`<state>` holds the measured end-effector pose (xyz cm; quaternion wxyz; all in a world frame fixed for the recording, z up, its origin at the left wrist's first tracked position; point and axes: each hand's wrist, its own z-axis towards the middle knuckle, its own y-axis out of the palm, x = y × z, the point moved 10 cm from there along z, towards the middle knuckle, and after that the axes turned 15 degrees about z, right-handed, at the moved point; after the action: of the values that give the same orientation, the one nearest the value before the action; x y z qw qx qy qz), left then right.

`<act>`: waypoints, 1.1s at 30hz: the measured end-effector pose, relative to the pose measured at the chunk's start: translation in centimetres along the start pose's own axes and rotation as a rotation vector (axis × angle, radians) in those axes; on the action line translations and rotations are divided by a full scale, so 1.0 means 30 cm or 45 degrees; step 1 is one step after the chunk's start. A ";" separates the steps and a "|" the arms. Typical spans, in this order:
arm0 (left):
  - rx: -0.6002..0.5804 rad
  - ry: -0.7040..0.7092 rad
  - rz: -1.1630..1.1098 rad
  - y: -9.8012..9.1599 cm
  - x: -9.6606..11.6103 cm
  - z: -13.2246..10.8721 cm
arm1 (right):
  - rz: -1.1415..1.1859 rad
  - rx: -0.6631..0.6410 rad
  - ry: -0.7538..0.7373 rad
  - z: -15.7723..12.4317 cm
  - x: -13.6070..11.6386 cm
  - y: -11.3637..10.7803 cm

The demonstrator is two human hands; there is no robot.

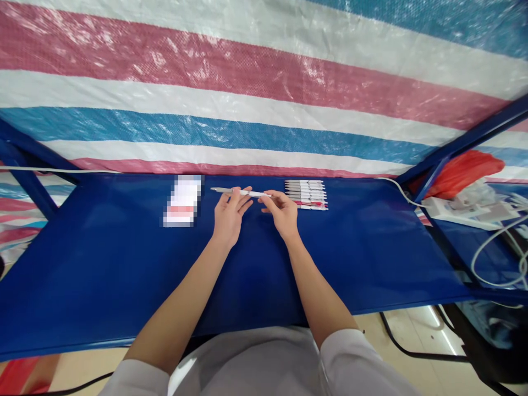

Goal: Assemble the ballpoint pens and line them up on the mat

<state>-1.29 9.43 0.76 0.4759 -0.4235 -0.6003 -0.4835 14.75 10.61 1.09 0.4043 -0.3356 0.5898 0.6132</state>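
A white pen (248,193) with a grey tip end lies level between my two hands above the blue table. My left hand (229,215) grips it near the grey end, which points left. The fingers of my right hand (282,212) pinch its other end. Just beyond my right hand lies a row of several similar pens (307,190), side by side, with grey ends to the left; one near the front shows red. My right hand hides part of that row's near left corner.
A blurred-out white and red item (182,201) lies left of my hands on the blue table (350,258). Striped plastic sheeting (247,93) hangs behind. At right are a red plastic bag (466,173), a white power strip (462,213), cables and a blue metal frame.
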 end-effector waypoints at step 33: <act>-0.177 0.842 1.897 0.016 -0.004 0.017 | 1.088 0.319 -0.254 0.076 0.001 -0.133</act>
<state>-0.89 10.01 0.70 0.7976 -0.5754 0.0413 -0.1764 18.43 12.78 -0.56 0.2074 0.0501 0.7033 0.6781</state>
